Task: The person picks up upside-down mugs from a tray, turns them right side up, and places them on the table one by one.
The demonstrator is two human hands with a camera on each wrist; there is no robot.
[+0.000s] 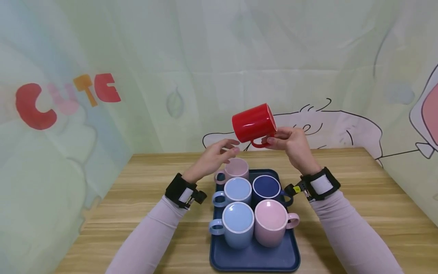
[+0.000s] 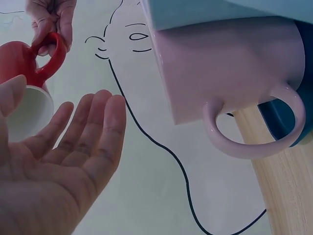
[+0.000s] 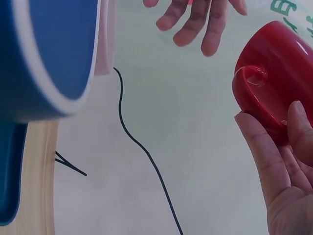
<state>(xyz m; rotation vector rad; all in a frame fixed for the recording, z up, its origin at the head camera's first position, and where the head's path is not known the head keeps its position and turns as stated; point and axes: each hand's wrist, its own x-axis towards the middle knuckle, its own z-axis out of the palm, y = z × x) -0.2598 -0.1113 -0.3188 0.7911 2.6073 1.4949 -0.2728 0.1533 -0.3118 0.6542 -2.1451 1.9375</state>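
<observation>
A red mug (image 1: 253, 123) is held up over the far end of the tray, tilted on its side. My right hand (image 1: 291, 146) pinches it by its handle (image 1: 260, 144). In the left wrist view, the mug's white inside (image 2: 30, 115) faces my left hand. That left hand (image 1: 215, 158), fingers extended, is just below and left of the mug, over the far pink mug (image 1: 237, 168). On the navy tray (image 1: 254, 262) stand more mugs, bases up: two light blue ones (image 1: 238, 224), a dark blue one (image 1: 266, 187) and a near pink one (image 1: 270, 222).
The wooden table (image 1: 164, 190) extends on both sides of the tray. Behind it hangs a pale printed cloth (image 1: 219, 76) with cartoon drawings and letters. Mug handles stick out past both long edges of the tray.
</observation>
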